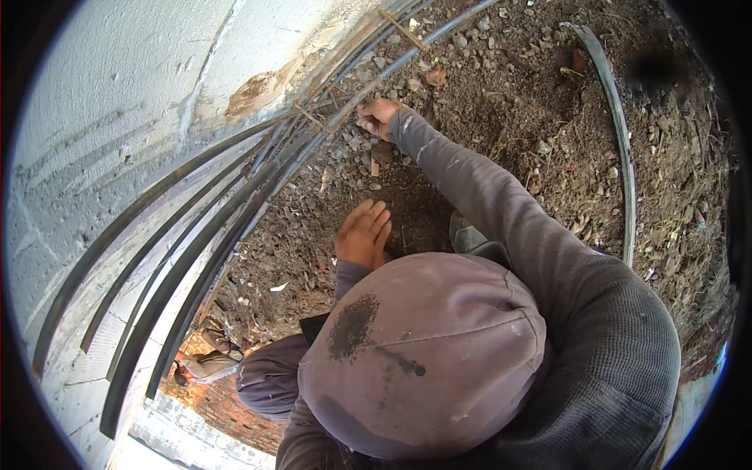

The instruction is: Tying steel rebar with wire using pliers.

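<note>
Neither of my hands is in view. Before me a crouching person in a stained cap (423,352) and a grey knitted sleeve (487,182) is seen from above. One of that person's hands (379,116), fingers bent, is at the side of a bundle of long steel bars (235,205); whether it grips anything is too small to tell. The other hand (363,235) is held over the soil, fingers extended, partly hidden below by the cap. Tied across the bars are thin rusty stirrups (405,30), with another stirrup (309,115) near the hand.
A stained plastered wall (147,70) runs along the left, beside the bars. Loose soil with stones (529,106) covers the ground. A long grey strip (617,123) lies on the right. Farther off at lower left are another person (208,364) and brickwork (235,417).
</note>
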`<state>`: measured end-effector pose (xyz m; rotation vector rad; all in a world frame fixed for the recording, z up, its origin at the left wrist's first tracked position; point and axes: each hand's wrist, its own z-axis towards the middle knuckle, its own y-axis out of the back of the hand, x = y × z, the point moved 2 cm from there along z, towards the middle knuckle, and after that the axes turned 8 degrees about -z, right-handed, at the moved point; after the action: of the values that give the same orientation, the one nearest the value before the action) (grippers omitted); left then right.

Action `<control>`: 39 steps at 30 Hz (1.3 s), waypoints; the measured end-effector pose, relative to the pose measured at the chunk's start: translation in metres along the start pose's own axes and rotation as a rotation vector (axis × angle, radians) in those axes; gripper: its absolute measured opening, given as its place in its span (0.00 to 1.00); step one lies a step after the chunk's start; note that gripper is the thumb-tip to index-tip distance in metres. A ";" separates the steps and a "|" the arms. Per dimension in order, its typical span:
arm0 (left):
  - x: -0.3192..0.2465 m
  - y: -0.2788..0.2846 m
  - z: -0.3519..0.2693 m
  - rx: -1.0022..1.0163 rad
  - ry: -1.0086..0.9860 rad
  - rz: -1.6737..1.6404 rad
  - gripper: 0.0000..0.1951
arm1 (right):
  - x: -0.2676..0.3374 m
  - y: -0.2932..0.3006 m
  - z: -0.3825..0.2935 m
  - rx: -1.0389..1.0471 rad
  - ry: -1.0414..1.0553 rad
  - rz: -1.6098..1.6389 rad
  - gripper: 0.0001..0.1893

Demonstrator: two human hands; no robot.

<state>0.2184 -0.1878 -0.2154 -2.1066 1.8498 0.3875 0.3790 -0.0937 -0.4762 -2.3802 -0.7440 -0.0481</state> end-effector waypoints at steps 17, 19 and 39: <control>-0.053 0.014 0.173 -0.261 -0.937 1.851 0.19 | 0.117 0.140 -0.406 -0.753 0.813 -0.768 0.08; -0.046 0.032 0.155 -0.051 -1.253 1.981 0.18 | 0.095 0.165 -0.459 -1.008 0.796 -0.817 0.08; 0.100 -0.179 0.000 0.427 -0.786 0.458 0.18 | 0.001 0.208 -0.501 -1.151 0.643 -1.471 0.10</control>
<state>0.4089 -0.2576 -0.2456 -1.0157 1.6848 0.7196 0.5629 -0.5196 -0.1941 -1.7066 -2.2524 -2.1382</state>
